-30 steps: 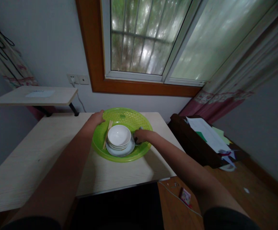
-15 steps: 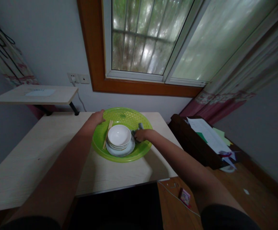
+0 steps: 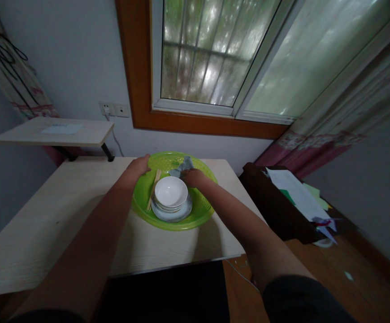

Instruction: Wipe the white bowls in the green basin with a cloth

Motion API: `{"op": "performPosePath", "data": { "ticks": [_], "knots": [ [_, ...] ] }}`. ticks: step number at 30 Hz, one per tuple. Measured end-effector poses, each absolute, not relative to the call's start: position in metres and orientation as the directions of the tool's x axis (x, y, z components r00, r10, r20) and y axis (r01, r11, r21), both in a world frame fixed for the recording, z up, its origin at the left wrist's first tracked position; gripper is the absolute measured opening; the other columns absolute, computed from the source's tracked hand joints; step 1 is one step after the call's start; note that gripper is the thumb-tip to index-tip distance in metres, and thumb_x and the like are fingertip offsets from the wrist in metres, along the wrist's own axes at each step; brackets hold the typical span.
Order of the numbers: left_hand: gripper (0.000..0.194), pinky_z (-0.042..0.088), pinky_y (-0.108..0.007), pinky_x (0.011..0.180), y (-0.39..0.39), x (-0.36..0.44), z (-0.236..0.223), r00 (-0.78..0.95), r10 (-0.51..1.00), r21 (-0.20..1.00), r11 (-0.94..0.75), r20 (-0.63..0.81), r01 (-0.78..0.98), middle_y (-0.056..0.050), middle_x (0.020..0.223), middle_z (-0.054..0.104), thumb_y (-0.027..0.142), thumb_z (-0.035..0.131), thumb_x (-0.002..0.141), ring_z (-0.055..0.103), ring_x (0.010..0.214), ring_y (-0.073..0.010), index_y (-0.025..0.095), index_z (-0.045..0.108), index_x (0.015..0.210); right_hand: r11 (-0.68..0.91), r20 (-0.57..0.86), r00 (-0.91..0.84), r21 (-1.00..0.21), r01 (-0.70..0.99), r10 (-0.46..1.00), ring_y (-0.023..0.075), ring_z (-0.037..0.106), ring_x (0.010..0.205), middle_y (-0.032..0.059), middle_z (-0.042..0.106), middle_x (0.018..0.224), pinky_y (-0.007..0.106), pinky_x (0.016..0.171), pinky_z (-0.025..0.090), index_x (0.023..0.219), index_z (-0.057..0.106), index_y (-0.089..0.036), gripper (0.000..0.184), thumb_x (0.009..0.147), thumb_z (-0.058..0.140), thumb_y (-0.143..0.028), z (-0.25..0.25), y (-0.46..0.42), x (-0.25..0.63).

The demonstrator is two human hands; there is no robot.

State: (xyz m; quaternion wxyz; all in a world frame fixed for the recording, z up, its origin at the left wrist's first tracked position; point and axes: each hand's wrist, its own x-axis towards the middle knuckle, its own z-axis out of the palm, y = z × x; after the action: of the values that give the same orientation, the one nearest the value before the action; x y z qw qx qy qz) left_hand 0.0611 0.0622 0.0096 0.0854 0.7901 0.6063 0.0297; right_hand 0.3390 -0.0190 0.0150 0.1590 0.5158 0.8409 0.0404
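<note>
- Left hand (image 3: pixel 140 166): fingers narrowed on the left rim of the green tray (image 3: pixel 200 210), the parts beneath hidden; this grip presumably steadies the tray against pushes from within.
- Chopsticks (image 3: pixel 154 190): lying at the left inside the tray, side by side and slanting from near to far, just beside the crockery; the raised rim would check any rolling.
- Bowls (image 3: pixel 171 192): white, nested upright on a plate (image 3: pixel 171 217), an arrangement that saves room; the top bowl shows nothing inside. The stack stands in the near-middle part of the tray, which rests on the desk (image 3: pixel 77 179).
- Cloth (image 3: pixel 183 166): grey, crumpled, towards the far side of the tray, beyond the bowls.
- Right hand (image 3: pixel 192 177): fingers bunched on the cloth, seemingly pressing it to the tray surface; individual fingertips cannot be made out.
</note>
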Motion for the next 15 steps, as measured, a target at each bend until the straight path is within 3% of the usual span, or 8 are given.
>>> {"op": "performPosePath", "data": {
  "ticks": [3,7,11,15],
  "knots": [
    [0.065,0.049,-0.033,0.087,0.063,0.06,0.007,0.275,0.96,0.182,-0.263,-0.044,0.948,-0.018,0.13,0.071,0.031,0.071,0.087,0.07,0.112,-0.0293,0.018,0.049,0.147,0.415,-0.234,-0.357,0.283,0.865,0.904,0.0304,0.067,0.122,0.0182,0.07,0.136,0.039,0.106,0.05,0.121,0.078,-0.015,0.038,0.091,0.055,-0.013,0.019,-0.031,0.344],
    [0.062,0.049,-0.031,0.089,0.061,0.06,0.008,0.28,0.96,0.197,-0.269,-0.03,0.943,-0.017,0.131,0.071,0.03,0.071,0.087,0.069,0.114,-0.0277,0.02,0.051,0.145,0.314,-0.25,-0.237,0.341,0.886,0.939,0.0328,0.068,0.116,0.0227,0.075,0.12,0.043,0.097,0.053,0.106,0.081,-0.012,0.035,0.095,0.048,-0.014,0.026,-0.064,0.356],
    [0.061,0.049,-0.032,0.086,0.057,0.06,0.012,0.274,0.961,0.216,-0.26,-0.04,0.941,-0.017,0.13,0.072,0.029,0.07,0.087,0.07,0.111,-0.0285,0.02,0.052,0.145,0.297,-0.291,-0.21,0.298,0.907,0.933,0.0351,0.069,0.111,0.0245,0.077,0.108,0.046,0.093,0.052,0.101,0.082,-0.013,0.035,0.1,0.049,-0.023,0.033,-0.092,0.365],
    [0.062,0.049,-0.033,0.088,0.054,0.06,0.015,0.282,0.959,0.245,-0.265,-0.039,0.933,-0.017,0.129,0.072,0.028,0.069,0.087,0.07,0.11,-0.0299,0.019,0.053,0.146,0.294,-0.238,-0.223,0.327,0.898,0.945,0.0371,0.065,0.117,0.0246,0.075,0.113,0.047,0.095,0.049,0.101,0.082,-0.014,0.037,0.101,0.049,-0.032,0.034,-0.098,0.375]
  ]
}}
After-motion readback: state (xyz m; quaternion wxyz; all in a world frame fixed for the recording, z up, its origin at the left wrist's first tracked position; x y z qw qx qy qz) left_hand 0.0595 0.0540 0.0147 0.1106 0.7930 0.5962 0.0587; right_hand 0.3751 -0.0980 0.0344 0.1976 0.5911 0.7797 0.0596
